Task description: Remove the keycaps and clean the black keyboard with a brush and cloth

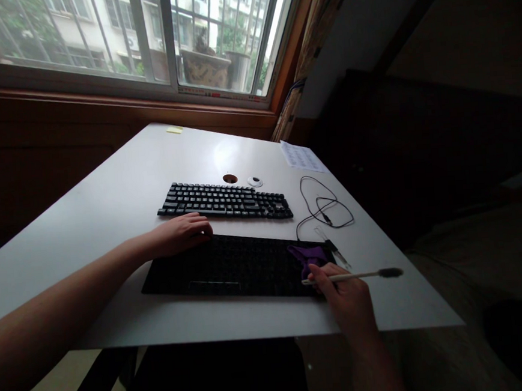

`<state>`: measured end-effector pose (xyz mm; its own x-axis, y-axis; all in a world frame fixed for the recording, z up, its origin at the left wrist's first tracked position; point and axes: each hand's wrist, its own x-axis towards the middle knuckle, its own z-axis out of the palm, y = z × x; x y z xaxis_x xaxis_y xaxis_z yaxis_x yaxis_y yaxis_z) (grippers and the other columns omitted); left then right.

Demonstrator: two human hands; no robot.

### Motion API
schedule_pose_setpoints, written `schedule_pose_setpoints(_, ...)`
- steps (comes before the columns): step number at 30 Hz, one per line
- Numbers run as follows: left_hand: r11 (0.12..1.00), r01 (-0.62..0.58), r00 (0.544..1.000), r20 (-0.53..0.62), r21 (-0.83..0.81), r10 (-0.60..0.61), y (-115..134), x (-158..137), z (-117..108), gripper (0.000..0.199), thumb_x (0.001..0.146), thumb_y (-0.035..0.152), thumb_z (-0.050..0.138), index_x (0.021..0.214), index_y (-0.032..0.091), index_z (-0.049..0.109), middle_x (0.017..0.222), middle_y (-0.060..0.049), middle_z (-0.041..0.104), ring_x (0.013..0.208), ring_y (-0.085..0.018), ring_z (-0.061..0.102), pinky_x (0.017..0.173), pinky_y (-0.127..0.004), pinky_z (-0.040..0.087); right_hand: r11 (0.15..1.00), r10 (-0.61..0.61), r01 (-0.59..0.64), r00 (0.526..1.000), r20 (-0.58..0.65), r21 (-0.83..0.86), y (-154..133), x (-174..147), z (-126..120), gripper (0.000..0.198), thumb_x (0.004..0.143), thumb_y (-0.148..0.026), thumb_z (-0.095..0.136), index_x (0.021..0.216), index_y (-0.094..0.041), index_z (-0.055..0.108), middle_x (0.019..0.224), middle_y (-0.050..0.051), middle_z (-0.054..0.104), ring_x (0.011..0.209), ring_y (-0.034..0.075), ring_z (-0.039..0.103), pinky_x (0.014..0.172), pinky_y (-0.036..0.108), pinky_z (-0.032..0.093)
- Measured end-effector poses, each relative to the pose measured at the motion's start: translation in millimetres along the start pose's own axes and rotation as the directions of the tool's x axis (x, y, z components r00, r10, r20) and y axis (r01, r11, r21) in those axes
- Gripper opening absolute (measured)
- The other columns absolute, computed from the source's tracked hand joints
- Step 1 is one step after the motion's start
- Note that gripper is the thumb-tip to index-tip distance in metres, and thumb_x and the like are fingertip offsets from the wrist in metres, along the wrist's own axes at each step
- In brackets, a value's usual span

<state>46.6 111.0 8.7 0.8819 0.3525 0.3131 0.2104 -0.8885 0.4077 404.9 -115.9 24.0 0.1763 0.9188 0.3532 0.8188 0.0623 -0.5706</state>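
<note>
Open across the left stretch of the worktop (94, 202), and beyond the rows of keys (225, 199) toward the yellow note (174, 130). Narrow between those keys and the dark keyboard (244, 269), blocked leftward by the left hand's fingers (199, 225). Passable along the near edge up to the right hand (349, 296). Crowded at right by purple cloth (309, 254), outstretched brush (387, 273), wire tool (331, 246) and looped cable (351, 212).

From the person's head, at close range, the single view looks forward and down over the nearer long black keyboard (248, 266) on the smooth white table (119, 182), facing the grey-framed glass window (168, 40) beyond, which appears slanted down rightward.
</note>
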Motion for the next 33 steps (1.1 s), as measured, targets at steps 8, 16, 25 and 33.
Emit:
schedule_pose_setpoints(8,1.000,0.004,1.000,-0.010,-0.001,-0.004,-3,0,2,0.018,0.103,0.032,0.052,0.103,0.021,0.066,0.097,-0.006,0.067,0.093,-0.020,0.058,0.084,-0.032,0.045,0.997,-0.056,0.052,0.996,0.066,0.060,-9,5,15,0.039,0.099,-0.048,0.055,0.072,-0.022,0.066,0.073,0.001,0.065,0.070,0.018,0.064,0.069,0.028,0.047)
schedule_pose_setpoints(16,1.000,0.001,1.000,-0.004,0.002,-0.001,-1,0,0,0.017,0.103,0.031,0.052,0.103,0.021,0.066,0.097,-0.006,0.067,0.094,-0.021,0.059,0.085,-0.032,0.045,0.980,0.027,-0.064,0.981,0.193,0.188,-13,0,6,0.048,0.098,-0.051,0.053,0.064,-0.021,0.068,0.058,0.000,0.062,0.053,0.015,0.058,0.053,0.025,0.044)
schedule_pose_setpoints(25,1.000,0.002,1.000,0.005,0.019,-0.002,-3,0,1,0.017,0.103,0.031,0.051,0.103,0.021,0.065,0.098,-0.006,0.067,0.094,-0.021,0.058,0.085,-0.031,0.045,0.989,-0.032,0.017,0.994,0.103,0.145,-11,-2,14,0.038,0.098,-0.046,0.058,0.070,-0.022,0.068,0.070,0.001,0.066,0.065,0.016,0.064,0.061,0.026,0.047)
schedule_pose_setpoints(33,0.999,0.003,1.000,0.027,0.043,-0.004,-1,0,0,0.017,0.104,0.030,0.049,0.104,0.020,0.063,0.100,-0.006,0.066,0.096,-0.020,0.058,0.086,-0.030,0.044,0.985,-0.013,-0.018,0.984,0.180,0.170,-14,-6,4,0.047,0.100,-0.047,0.053,0.062,-0.021,0.065,0.058,-0.001,0.061,0.053,0.014,0.057,0.056,0.025,0.044)
